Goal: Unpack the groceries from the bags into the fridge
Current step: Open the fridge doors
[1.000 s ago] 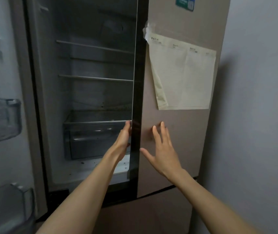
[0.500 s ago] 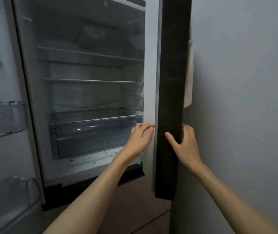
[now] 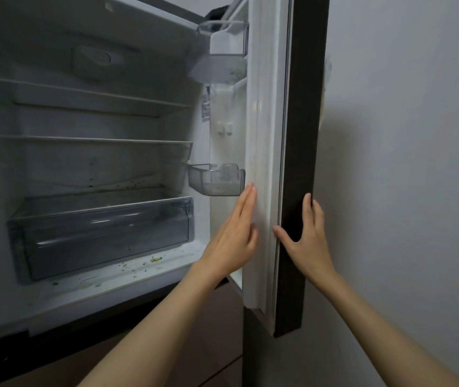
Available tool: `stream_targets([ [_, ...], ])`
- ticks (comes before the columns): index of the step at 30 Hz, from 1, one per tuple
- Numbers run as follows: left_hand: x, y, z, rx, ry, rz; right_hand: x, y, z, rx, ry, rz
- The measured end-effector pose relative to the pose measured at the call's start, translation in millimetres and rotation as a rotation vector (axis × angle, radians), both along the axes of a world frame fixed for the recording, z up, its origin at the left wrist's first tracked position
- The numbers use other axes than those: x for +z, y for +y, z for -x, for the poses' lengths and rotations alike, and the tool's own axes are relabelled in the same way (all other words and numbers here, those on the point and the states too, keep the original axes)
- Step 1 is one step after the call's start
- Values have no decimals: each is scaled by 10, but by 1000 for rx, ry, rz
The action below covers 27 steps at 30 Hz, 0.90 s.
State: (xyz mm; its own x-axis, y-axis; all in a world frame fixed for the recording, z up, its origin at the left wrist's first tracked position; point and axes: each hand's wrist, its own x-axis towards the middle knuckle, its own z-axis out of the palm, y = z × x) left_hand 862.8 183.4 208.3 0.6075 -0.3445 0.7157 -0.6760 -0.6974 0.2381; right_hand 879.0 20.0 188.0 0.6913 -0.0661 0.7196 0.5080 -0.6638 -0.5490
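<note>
From the head camera, the tall white-lined fridge (image 3: pixel 88 174) stands with its cavity exposed, filling the frame from nine o'clock to twelve o'clock; its right-hand door with a dark edge and white inner lining (image 3: pixel 301 163) is swung out and seen nearly edge-on, running from twelve o'clock down past the centre to five o'clock. The left hand (image 3: pixel 234 238), just right of centre, lies flat with straight fingers pressed together against the white inner rim of that door, gripping nothing; the right hand (image 3: pixel 306 241), at about three o'clock of the left one, is spread across the dark door edge, thumb on the near side at nine o'clock of the palm and fingers reaching up over the far side, so it clasps the edge loosely rather than clenching. Inside the fridge two thin glass shelves (image 3: pixel 88 139) sit one above the other at ten o'clock; below them a clear grey plastic crisper drawer (image 3: pixel 102 236) sits at eight o'clock of centre; small crumbs and a green scrap (image 3: pixel 154 259) lie on the white floor just in front of the drawer. On the door lining, a small clear plastic door bin (image 3: pixel 214 180) hangs just above the left fingertips, and a second clear door bin (image 3: pixel 222 51) sits higher, toward twelve o'clock. A plain pale grey wall (image 3: pixel 404 163) fills the side from one o'clock to four o'clock. No grocery bags show in this view.
</note>
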Motion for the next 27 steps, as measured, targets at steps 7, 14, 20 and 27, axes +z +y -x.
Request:
stream_targets([
  [7, 11, -424, -87, 82, 18, -88, -10, -417, -161, -107, -70, 49],
  [14, 14, -916, -296, 192, -87, -197, -18, -708, -338, -98, 9, 35],
  [20, -12, -1186, -386, 340, -173, -283, 23, -918, -478, -117, 97, 149],
  [27, -11, -1038, -473, 482, -314, -218, 79, -1053, -656, -99, 261, 180],
])
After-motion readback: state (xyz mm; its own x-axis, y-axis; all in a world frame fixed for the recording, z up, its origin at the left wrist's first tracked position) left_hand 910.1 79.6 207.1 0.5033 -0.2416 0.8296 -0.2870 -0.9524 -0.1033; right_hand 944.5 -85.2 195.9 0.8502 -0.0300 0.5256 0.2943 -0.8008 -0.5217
